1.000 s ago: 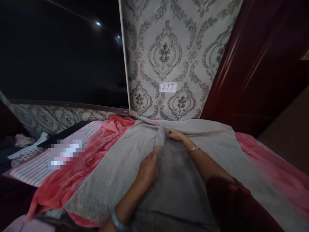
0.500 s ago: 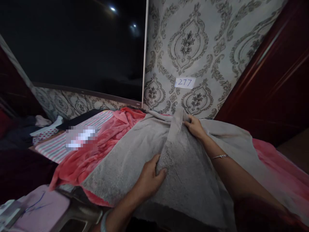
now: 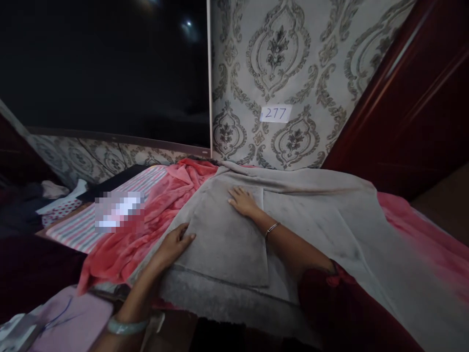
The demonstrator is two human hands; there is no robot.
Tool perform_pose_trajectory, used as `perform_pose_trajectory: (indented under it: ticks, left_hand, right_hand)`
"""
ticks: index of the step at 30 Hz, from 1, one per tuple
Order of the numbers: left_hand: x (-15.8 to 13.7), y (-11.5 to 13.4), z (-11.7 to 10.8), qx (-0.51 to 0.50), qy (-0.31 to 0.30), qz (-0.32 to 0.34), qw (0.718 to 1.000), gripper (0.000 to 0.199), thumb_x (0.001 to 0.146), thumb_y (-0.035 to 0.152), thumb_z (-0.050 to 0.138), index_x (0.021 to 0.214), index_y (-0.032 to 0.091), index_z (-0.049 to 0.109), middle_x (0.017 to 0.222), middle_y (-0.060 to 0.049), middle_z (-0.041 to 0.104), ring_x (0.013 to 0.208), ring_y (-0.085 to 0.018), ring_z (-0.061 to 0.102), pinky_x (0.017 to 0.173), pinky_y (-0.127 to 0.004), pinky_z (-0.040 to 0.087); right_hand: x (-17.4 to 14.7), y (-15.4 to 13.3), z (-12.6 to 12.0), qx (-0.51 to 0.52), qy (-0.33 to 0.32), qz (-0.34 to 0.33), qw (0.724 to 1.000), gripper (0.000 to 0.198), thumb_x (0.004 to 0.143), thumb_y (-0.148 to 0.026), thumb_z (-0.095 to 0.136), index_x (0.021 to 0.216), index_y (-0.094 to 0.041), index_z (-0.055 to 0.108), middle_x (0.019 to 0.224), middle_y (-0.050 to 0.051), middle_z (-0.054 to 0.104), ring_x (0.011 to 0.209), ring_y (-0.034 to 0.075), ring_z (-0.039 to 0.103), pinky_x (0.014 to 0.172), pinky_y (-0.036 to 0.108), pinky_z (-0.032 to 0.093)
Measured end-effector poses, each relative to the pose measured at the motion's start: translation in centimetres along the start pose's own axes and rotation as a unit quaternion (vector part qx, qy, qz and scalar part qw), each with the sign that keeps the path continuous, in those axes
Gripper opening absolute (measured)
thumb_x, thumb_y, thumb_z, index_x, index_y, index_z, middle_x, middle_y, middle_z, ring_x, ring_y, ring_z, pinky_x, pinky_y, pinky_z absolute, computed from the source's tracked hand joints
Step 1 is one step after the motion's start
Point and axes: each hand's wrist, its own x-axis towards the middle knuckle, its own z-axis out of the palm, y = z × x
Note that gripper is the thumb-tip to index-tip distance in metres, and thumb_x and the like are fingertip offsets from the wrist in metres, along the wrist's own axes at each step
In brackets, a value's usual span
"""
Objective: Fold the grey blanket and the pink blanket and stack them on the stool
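Note:
A soft grey blanket (image 3: 311, 215) is spread over the surface before me, and a squarish flap of it (image 3: 227, 244) lies folded over on the left part. My right hand (image 3: 244, 201) rests flat on the far part of this flap, fingers spread. At the flap's left edge is my left hand (image 3: 174, 247), with a gap between its thumb and fingers and nothing seen between them. Beside it on the left, a rumpled coral-pink plush blanket (image 3: 142, 234) comes out from under the grey one.
A large dark television (image 3: 110, 73) stands behind on the left. Farther left lie a striped cloth (image 3: 73, 227) and a dotted cloth (image 3: 60, 210). A pink stool top (image 3: 73, 318) is at the lower left. Dark red wooden panelling (image 3: 399, 107) slants along the right.
The raised grey fold has been laid down leftward and is now flat. My right hand moved left and spread open on it; my left hand moved left and away from the fold.

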Motion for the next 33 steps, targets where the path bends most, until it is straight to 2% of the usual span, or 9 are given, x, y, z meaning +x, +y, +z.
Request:
perform_pose_trajectory:
  ticks: [2,4,7,10,12,18,22,26,33]
  left_hand:
    - [0.2,0.4,-0.1,0.066,-0.027,0.005,0.997,0.061,0.082,0.051,0.057,0.128,0.012,0.064,0.126,-0.017,0.071,0.113,-0.033,0.069,0.100,-0.046,0.054]
    - [0.1,1.9,0.0,0.162,0.002,0.030,0.986,0.060,0.086,0.042,0.053,0.137,0.009,0.057,0.131,-0.020,0.067,0.117,-0.034,0.066,0.104,-0.050,0.051]
    - [-1.5,5.4,2.1,0.233,0.036,0.138,0.962,0.053,0.090,0.030,0.053,0.139,0.012,0.055,0.135,-0.020,0.064,0.124,-0.034,0.061,0.108,-0.052,0.047]
    - [-4.4,9.1,6.4,0.189,-0.066,0.290,0.936,0.042,0.091,0.025,0.056,0.133,0.020,0.059,0.134,-0.014,0.063,0.124,-0.029,0.059,0.108,-0.047,0.048]
    - [-6.5,10.9,9.2,0.177,-0.130,0.343,0.913,0.045,0.089,0.030,0.066,0.131,0.021,0.058,0.133,-0.014,0.061,0.122,-0.031,0.057,0.104,-0.048,0.049]
    - [-8.9,11.6,13.3,0.214,-0.108,0.294,0.926,0.032,0.084,0.029,0.073,0.108,0.017,0.057,0.113,-0.013,0.058,0.109,-0.031,0.056,0.092,-0.049,0.051]
    - [-9.0,11.1,13.8,0.228,-0.083,0.298,0.923,0.029,0.084,0.028,0.073,0.104,0.017,0.056,0.110,-0.010,0.056,0.106,-0.029,0.055,0.090,-0.046,0.050]
    - [-9.4,11.2,14.1,0.278,-0.082,0.306,0.907,0.007,0.094,0.024,0.058,0.096,0.017,0.060,0.101,-0.011,0.061,0.101,-0.028,0.057,0.086,-0.043,0.051]
    - [-9.0,10.3,14.0,0.275,0.005,0.370,0.887,0.028,0.103,0.021,0.040,0.092,0.017,0.065,0.088,-0.009,0.066,0.085,-0.023,0.061,0.079,-0.038,0.051]
  right_hand:
    - [-0.7,1.7,-0.4,0.002,0.017,0.002,1.000,0.051,0.102,-0.039,0.050,0.152,-0.027,0.049,0.164,0.010,0.036,0.153,0.030,0.027,0.122,0.058,0.021]
    - [-1.2,3.8,-1.5,0.010,0.045,0.018,0.999,0.050,0.100,-0.036,0.054,0.149,-0.025,0.053,0.161,0.011,0.041,0.151,0.031,0.032,0.122,0.057,0.024]
    - [-2.1,6.7,-3.0,0.022,0.080,0.052,0.995,0.053,0.097,-0.028,0.056,0.149,-0.018,0.053,0.156,0.016,0.048,0.146,0.031,0.041,0.121,0.050,0.030]
    - [-3.3,8.9,-3.6,0.037,0.107,0.084,0.990,0.057,0.094,-0.022,0.054,0.151,-0.014,0.050,0.151,0.016,0.053,0.141,0.028,0.047,0.118,0.043,0.035]
    - [-4.2,9.9,-3.4,0.052,0.123,0.097,0.986,0.057,0.093,-0.020,0.052,0.150,-0.015,0.051,0.145,0.013,0.059,0.133,0.028,0.054,0.114,0.041,0.040]
    - [-7.0,10.6,-2.2,0.132,0.232,0.113,0.957,0.047,0.089,-0.022,0.048,0.131,-0.014,0.066,0.099,0.008,0.074,0.096,0.026,0.065,0.095,0.038,0.050]
    - [-8.4,10.0,-1.8,0.164,0.198,0.112,0.960,0.046,0.089,-0.024,0.047,0.131,-0.015,0.067,0.085,0.005,0.071,0.084,0.023,0.064,0.088,0.034,0.050]
    - [-9.3,9.2,-1.4,0.163,0.169,0.097,0.967,0.046,0.090,-0.024,0.049,0.133,-0.019,0.065,0.092,0.004,0.073,0.087,0.022,0.065,0.088,0.033,0.050]
    - [-10.0,8.4,-0.9,0.134,0.171,0.083,0.973,0.045,0.095,-0.024,0.049,0.138,-0.019,0.062,0.111,0.007,0.073,0.101,0.022,0.065,0.097,0.033,0.049]
